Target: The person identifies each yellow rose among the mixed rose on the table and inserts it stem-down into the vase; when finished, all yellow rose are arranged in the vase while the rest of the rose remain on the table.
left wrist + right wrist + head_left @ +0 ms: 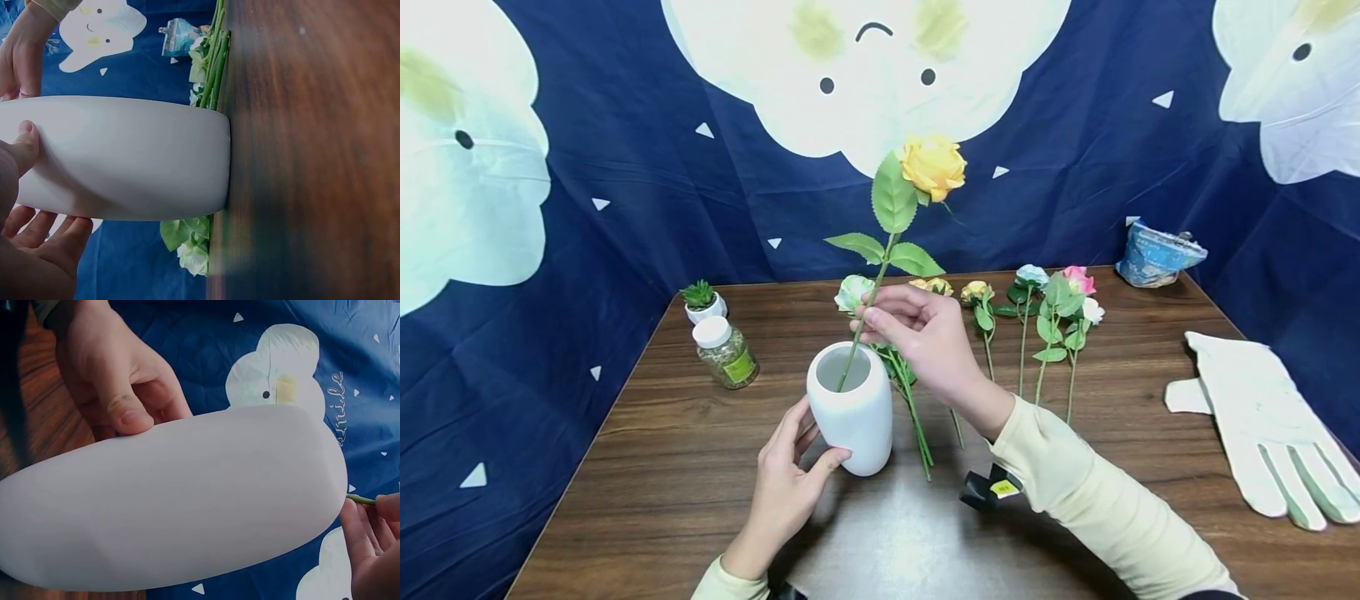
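Note:
A white vase (853, 425) stands on the wooden table, its mouth facing up. My left hand (790, 471) holds its side, thumb in front and fingers behind. Above the mouth, my right hand (917, 333) pinches the green stem of a yellow rose (932, 169). The stem's lower end is inside the vase, and the bloom leans up and to the right. From the right wrist view, the vase (187, 500) hides most of the stem (360, 499). The left wrist view has the vase's base (215, 162) against the table.
Several artificial flowers (1052, 308) lie behind and right of the vase, some stems (917, 425) close beside it. A jar (726, 354) and small potted plant (700, 300) stand left. White gloves (1262, 425), a blue bag (1157, 254) and a black object (977, 490) lie right.

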{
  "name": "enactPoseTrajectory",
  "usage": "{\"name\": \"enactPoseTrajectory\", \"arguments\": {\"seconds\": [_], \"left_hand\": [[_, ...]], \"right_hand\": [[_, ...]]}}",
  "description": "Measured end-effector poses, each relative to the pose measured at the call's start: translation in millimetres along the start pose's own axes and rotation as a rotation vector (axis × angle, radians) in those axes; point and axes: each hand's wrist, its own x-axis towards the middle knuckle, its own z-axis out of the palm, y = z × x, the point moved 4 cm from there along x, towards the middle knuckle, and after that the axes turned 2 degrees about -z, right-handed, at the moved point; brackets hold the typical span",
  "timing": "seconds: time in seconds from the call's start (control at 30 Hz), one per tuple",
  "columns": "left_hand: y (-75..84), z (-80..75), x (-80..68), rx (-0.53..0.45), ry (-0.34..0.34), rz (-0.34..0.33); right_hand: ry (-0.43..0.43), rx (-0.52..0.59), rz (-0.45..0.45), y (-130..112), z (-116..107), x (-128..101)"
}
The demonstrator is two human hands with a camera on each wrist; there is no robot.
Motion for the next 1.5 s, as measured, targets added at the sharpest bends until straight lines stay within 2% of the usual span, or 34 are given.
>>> {"name": "enactPoseTrajectory", "arguments": {"seconds": [0.73,1.03,1.3,1.5], "left_hand": [[-0.8,0.9,-0.4,0.001,-0.010,0.000],[-0.8,-0.1,-0.9,0.004,-0.010,-0.004],[-1.5,-0.2,-0.9,-0.003,-0.011,-0.006],[-0.9,-0.6,-0.6,0.004,-0.015,-0.004]], "right_hand": [[-0.195,-0.203,-0.042,-3,16,1],[-0.214,-0.255,-0.027,-5,18,1],[-0.232,-0.363,-0.029,-5,22,2],[-0.252,-0.441,-0.065,-8,26,4]]}}
